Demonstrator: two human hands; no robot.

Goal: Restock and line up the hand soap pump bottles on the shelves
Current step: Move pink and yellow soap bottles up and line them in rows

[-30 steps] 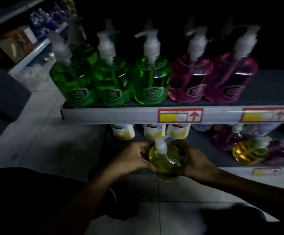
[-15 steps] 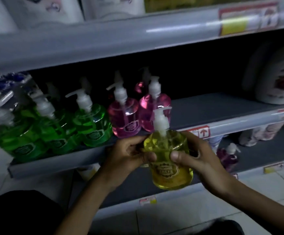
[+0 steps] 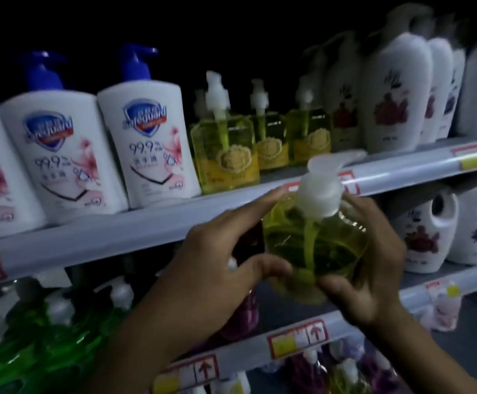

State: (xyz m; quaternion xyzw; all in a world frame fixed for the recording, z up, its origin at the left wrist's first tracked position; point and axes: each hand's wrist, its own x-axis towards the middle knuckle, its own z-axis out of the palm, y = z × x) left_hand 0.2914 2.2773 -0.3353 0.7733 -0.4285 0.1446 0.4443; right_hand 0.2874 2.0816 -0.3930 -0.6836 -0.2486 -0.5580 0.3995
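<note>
I hold a round yellow soap pump bottle (image 3: 317, 240) with a white pump in front of the shelves, tilted toward me. My left hand (image 3: 217, 263) grips its left side, index finger stretched toward the pump. My right hand (image 3: 374, 268) wraps its right side and bottom. On the upper shelf (image 3: 157, 223), just above and behind, stand three square yellow pump bottles (image 3: 226, 155) in a row. Green pump bottles (image 3: 41, 342) fill the lower shelf at left, with dark pink ones partly hidden behind my left hand.
White bottles with blue pumps (image 3: 146, 137) stand left of the yellow row. Tall white floral bottles (image 3: 393, 95) stand to its right. White jugs (image 3: 428, 231) sit on the middle shelf at right. Price tags line the shelf rails (image 3: 297, 339). More pump bottles sit on the bottom shelf.
Both hands have lifted the yellow bottle from the low shelf up to the level of the upper shelf. The view has risen, showing the yellow row and white bottles.
</note>
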